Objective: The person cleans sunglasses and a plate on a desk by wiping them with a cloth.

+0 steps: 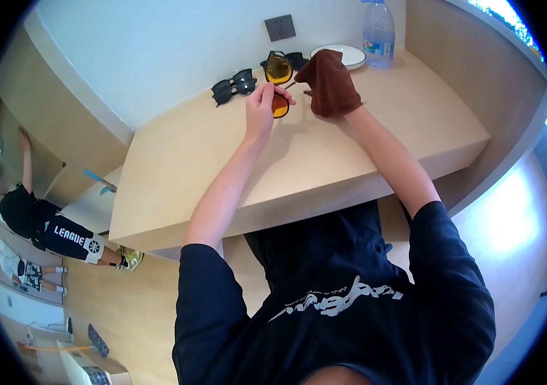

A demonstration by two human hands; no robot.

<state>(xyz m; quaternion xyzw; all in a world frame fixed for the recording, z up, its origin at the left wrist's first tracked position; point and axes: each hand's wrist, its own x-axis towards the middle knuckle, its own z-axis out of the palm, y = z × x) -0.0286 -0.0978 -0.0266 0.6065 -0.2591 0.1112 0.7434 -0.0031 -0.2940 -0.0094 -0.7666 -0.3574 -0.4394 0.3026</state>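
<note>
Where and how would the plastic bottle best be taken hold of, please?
Probably grip the bottle around its body from the front: it stands upright, with the plate to its left, the wall behind and the wooden panel right.

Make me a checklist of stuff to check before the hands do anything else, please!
1. Left hand holding the yellow-tinted glasses: ok.
2. Brown cloth over the right hand: ok, though it hides the fingers.
3. Lenses free of smudges: cannot tell, too small to see.
4. Dark glasses lying on the table: ok.
5. Bottle standing upright: ok.
</note>
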